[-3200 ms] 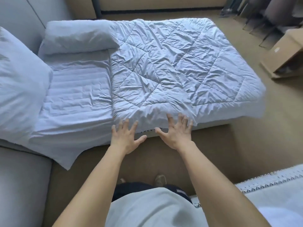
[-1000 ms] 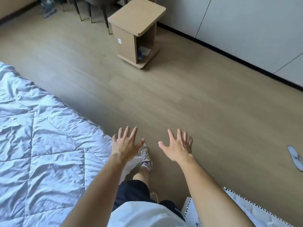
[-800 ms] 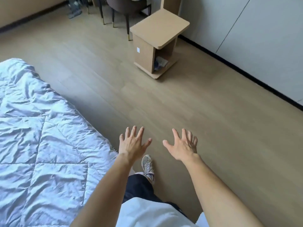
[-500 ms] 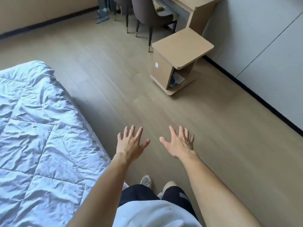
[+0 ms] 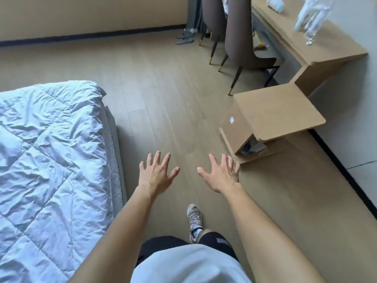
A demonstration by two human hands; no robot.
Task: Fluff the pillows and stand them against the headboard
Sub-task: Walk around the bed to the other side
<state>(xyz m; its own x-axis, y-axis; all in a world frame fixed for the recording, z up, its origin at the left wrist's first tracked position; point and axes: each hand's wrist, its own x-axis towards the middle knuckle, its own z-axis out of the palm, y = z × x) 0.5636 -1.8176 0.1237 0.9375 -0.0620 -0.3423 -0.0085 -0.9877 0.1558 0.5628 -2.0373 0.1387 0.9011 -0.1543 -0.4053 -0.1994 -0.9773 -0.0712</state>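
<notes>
hands out over the floor, pillows out of sight

left hand point(image 5: 156, 176) and right hand point(image 5: 221, 175) are both spread wide with fingers splayed, holding nothing, hovering above the wooden floor point(image 5: 163, 94). no pillow or headboard shows in this view, so where they are cannot be told. the bed's quilted duvet point(image 5: 51, 160) lies to the left; a low wooden side table point(image 5: 275, 111), chairs point(image 5: 240, 37) and a worktop point(image 5: 302, 35) stand to the right.
</notes>
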